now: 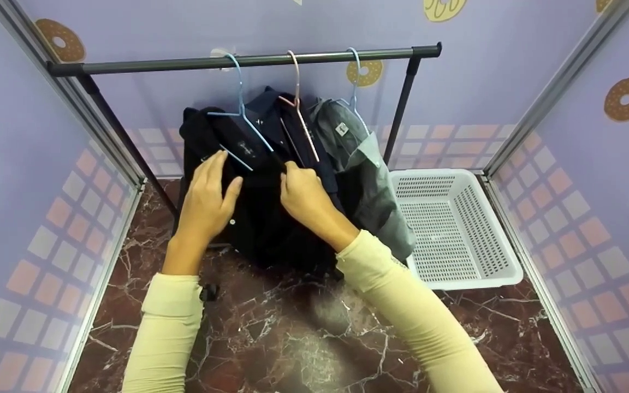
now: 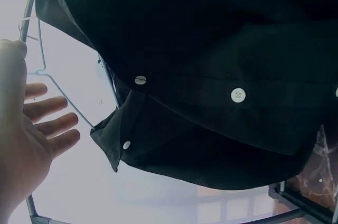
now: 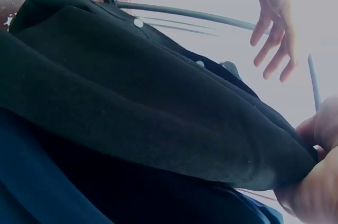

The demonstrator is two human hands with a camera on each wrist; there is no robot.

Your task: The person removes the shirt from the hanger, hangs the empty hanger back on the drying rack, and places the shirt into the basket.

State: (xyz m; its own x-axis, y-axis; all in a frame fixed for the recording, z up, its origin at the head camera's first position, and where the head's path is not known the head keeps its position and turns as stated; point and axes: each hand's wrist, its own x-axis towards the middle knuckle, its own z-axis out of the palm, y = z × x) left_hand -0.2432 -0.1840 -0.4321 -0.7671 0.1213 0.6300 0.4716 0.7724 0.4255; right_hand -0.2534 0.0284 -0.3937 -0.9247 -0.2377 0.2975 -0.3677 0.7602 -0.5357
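A black button-up shirt (image 1: 262, 218) hangs from a light-blue wire hanger (image 1: 240, 90) on the rack. My right hand (image 1: 308, 194) pinches the shirt's edge beside the hanger's right arm; the right wrist view shows the black cloth (image 3: 158, 102) stretching away from those fingers. Near the hanger's left arm is my left hand (image 1: 205, 196), its fingers extended and thumb spread. In the left wrist view that hand (image 2: 26, 134) holds nothing, apart from the shirt front with its white buttons (image 2: 238, 95). The collar partly hides the hanger's lower arms.
A dark metal rack bar (image 1: 156, 66) spans the back. Right of the black shirt hang a navy garment (image 1: 271, 106) on a pink hanger (image 1: 296, 82) and a grey-green shirt (image 1: 383, 202) on a blue hanger. A white perforated basket (image 1: 470, 283) stands on the marbled floor at right.
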